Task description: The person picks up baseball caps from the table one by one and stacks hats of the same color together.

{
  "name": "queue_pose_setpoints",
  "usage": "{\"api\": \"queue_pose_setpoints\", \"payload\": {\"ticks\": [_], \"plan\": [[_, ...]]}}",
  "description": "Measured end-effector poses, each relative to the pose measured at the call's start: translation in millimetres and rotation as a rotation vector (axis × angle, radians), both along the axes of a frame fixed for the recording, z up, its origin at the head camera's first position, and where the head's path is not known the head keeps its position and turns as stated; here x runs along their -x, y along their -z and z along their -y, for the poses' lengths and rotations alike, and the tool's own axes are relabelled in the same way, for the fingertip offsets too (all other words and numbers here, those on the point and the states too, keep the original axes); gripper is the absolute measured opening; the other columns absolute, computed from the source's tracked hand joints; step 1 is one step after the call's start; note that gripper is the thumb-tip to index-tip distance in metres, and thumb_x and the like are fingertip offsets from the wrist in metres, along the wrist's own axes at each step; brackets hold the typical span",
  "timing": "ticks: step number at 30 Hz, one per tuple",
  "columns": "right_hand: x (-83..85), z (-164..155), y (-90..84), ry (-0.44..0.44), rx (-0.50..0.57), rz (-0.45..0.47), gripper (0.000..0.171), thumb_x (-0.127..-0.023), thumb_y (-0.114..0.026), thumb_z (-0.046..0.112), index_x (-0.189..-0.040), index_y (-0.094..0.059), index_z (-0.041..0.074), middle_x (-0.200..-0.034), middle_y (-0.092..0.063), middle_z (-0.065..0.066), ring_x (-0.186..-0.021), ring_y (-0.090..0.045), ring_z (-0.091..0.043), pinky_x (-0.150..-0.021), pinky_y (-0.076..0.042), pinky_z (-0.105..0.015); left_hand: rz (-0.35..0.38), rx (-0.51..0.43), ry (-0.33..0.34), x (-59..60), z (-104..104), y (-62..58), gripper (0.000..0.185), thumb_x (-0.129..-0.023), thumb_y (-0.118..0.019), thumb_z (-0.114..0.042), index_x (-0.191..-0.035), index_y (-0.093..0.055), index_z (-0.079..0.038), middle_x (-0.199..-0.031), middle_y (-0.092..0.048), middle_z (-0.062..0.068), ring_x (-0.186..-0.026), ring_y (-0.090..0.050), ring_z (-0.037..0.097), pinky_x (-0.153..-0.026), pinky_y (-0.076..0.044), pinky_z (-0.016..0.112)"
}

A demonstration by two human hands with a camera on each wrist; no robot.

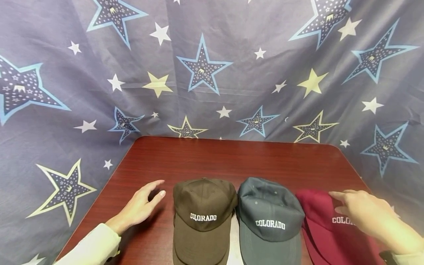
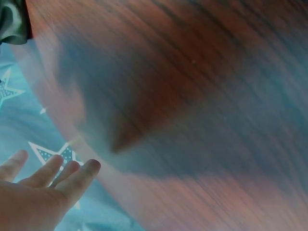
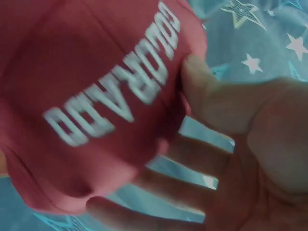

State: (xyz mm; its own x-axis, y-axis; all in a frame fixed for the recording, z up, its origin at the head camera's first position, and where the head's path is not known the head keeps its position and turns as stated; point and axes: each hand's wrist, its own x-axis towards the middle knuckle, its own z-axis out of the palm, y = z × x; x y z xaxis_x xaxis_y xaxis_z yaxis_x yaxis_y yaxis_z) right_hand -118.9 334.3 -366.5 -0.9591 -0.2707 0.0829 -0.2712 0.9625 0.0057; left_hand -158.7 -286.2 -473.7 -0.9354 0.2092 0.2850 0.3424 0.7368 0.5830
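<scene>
Three baseball caps with white COLORADO lettering stand in a row, brims towards me: a brown cap (image 1: 203,198), a dark grey-green cap (image 1: 269,202) and a maroon cap (image 1: 314,209). Beside the maroon cap's crown is my right hand (image 1: 367,213), covering part of its lettering. In the right wrist view the thumb touches the crown of the maroon cap (image 3: 62,53), while the fingers (image 3: 183,190) reach out fairly straight past its edge. Left of the brown cap, my left hand (image 1: 140,206) hovers over the table with fingers extended, holding nothing.
The caps are on a reddish-brown wooden table (image 1: 232,158) with rounded far corners. A star-patterned grey-blue cloth (image 1: 212,103) hangs behind it and along both sides. Something white (image 1: 234,239) shows between the brown and grey-green caps.
</scene>
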Motion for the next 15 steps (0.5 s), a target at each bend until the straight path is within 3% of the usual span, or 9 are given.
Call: {"api": "queue_pose_setpoints", "payload": {"ticks": [9, 15], "plan": [[2.2, -0.6, 26.5, -0.022, 0.005, 0.002, 0.049, -0.076, -0.089, 0.019, -0.122, -0.073, 0.01, -0.1, -0.073, -0.014, -0.089, -0.07, -0.038, -0.055, -0.053, -0.056, 0.01, 0.003, -0.004, -1.6, 3.2, 1.3, 0.049, -0.105, -0.06, -0.033, -0.143, -0.056, -0.003, -0.142, -0.059, 0.017, -0.131, -0.055, 0.037, -0.109, -0.04, 0.056], [-0.7, 4.1, 35.4, -0.009, 0.017, 0.028, 0.055, -0.074, -0.09, 0.021, -0.124, -0.072, 0.01, -0.099, -0.072, -0.01, -0.089, -0.07, -0.037, -0.055, -0.052, -0.057, 0.001, 0.005, -0.004, -1.8, 5.9, 3.1, 0.048, -0.105, -0.06, -0.033, -0.143, -0.056, -0.003, -0.141, -0.059, 0.017, -0.131, -0.055, 0.037, -0.109, -0.04, 0.056]]}}
